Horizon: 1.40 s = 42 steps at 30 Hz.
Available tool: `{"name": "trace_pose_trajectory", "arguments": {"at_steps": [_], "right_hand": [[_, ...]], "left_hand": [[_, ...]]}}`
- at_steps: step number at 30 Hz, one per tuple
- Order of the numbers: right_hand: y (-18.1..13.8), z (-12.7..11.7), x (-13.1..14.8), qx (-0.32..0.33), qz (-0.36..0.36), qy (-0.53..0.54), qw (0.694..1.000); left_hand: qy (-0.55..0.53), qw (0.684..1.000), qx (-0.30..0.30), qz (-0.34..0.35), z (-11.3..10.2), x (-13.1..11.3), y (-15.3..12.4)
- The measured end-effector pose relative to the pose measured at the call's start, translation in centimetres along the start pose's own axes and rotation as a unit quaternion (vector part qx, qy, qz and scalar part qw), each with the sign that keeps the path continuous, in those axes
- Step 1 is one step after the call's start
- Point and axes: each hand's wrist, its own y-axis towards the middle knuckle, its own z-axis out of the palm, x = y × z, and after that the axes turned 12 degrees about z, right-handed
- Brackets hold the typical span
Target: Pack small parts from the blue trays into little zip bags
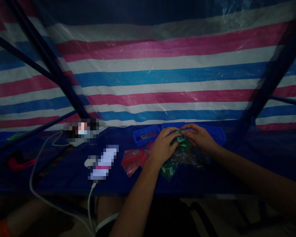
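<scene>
My left hand (165,144) and my right hand (199,136) meet over the blue table. Between them is a small green plastic bag (184,144), with the fingers of both hands closed on its upper part. Below my hands lie clear plastic bags (189,158) with small contents I cannot make out. Another green bag (169,170) rests by my left wrist, and red plastic bags (132,160) lie to the left of it. Just behind are a blue bin (138,140) holding small items and a second blue bin (171,125), partly hidden by my hands.
A blue bin (219,134) stands behind my right wrist. To the left lie a phone-like device (105,163) with a white cable (89,200), a pale round object (90,162) and a power strip (76,142). Blue frame posts (268,82) flank a striped tarp (162,75). Someone's arm (27,214) shows lower left.
</scene>
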Motion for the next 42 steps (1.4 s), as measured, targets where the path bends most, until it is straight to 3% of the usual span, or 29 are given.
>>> {"name": "trace_pose_trajectory", "arguments": {"at_steps": [5, 10, 14, 16, 21, 25, 31, 36, 42], "right_hand": [[-0.3, 0.0, 0.3, 0.017, -0.017, -0.061, 0.998], [-0.5, -0.4, 0.5, 0.010, -0.049, -0.113, 0.992], [0.0, -0.7, 0.4, 0.018, -0.122, -0.150, 0.981], [0.3, -0.8, 0.4, 0.000, -0.150, -0.157, 0.976], [0.9, -1.6, 1.0, -0.078, -0.136, -0.124, 0.980], [1.2, -3.4, 1.8, -0.182, -0.230, -0.255, 0.921], [1.5, -5.9, 3.2, -0.230, -0.329, -0.423, 0.812], [1.6, -6.4, 3.4, -0.242, -0.327, -0.439, 0.801], [2.1, -5.8, 2.8, -0.211, -0.341, -0.457, 0.794]], "left_hand": [[0.028, 0.998, -0.047, -0.038, -0.7, -0.1, 0.3], [-0.015, 0.993, -0.063, -0.095, -0.7, -0.5, 0.5], [-0.044, 0.989, -0.061, -0.130, -0.6, -0.8, 0.6], [-0.052, 0.987, -0.062, -0.137, -0.5, -0.8, 0.6], [-0.012, 0.992, -0.054, -0.111, -0.2, -0.1, 0.3], [0.040, 0.994, -0.025, -0.102, -0.1, 0.2, 0.0], [0.061, 0.991, -0.001, -0.116, -0.1, 0.3, 0.0], [0.118, 0.983, 0.002, -0.139, -0.3, 0.4, -0.2], [0.185, 0.970, 0.025, -0.155, -0.7, 0.9, -0.3]]}}
